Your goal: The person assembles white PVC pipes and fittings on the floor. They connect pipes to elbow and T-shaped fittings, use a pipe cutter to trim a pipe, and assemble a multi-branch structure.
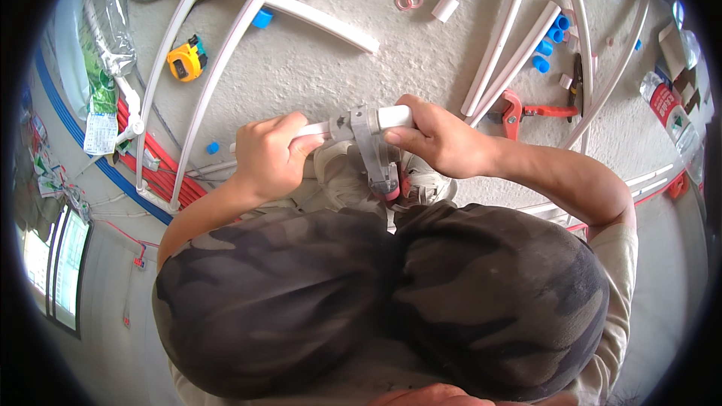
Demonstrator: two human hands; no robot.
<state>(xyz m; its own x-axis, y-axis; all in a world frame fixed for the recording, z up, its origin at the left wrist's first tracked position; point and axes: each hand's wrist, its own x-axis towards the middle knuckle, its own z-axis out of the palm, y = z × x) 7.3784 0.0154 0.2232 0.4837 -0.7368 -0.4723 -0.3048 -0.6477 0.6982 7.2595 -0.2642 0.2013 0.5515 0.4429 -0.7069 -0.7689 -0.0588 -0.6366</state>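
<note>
A pipe fusion welder (369, 152) stands upright between the shoes, its flat metal heating plate upward and a socket die on each side. My left hand (268, 152) grips a white plastic pipe (313, 129) whose end meets the left die. From the other side, my right hand (445, 138) holds a short white plastic piece (393, 117) against the right die. Whether that piece is a coupling or a pipe end I cannot tell, as my fingers cover its outer end. How deep either piece sits on its die is hidden.
Red-handled pipe cutters (512, 115) and pliers (575, 82) lie right, near blue plugs (544, 47) and white pipes (516, 59). A yellow tape measure (187, 61) lies left, beyond a long white pipe (211, 76). Red conduits (169, 172) run along the left wall.
</note>
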